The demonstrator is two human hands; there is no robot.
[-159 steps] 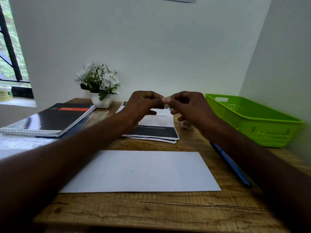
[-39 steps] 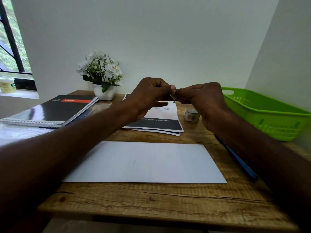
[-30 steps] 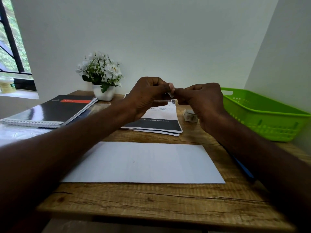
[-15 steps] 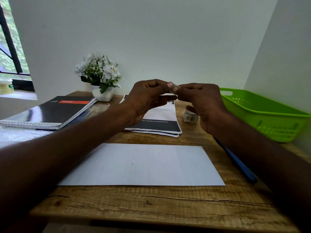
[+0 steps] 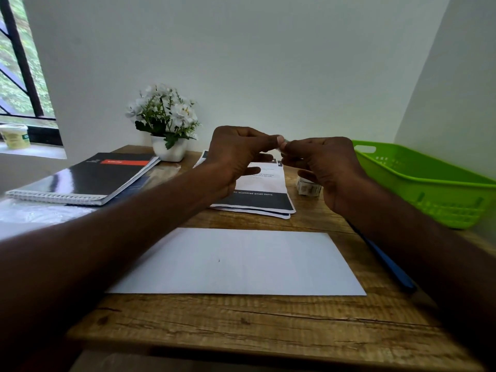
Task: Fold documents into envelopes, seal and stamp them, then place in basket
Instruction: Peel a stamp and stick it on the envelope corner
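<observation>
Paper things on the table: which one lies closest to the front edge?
The plain white envelope. It lies alone near the front edge; the printed documents and the notebook lie farther back.

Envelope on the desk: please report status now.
Left hand and right hand raised, pinching one small piece together. Envelope flat, untouched. Basket at right, path clear.

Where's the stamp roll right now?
In the head view, the stamp roll sits on the desk right of the printed documents, partly behind the right hand.

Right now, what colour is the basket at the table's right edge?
Bright green, a slotted plastic basket; the head view shows it clearly.
</observation>
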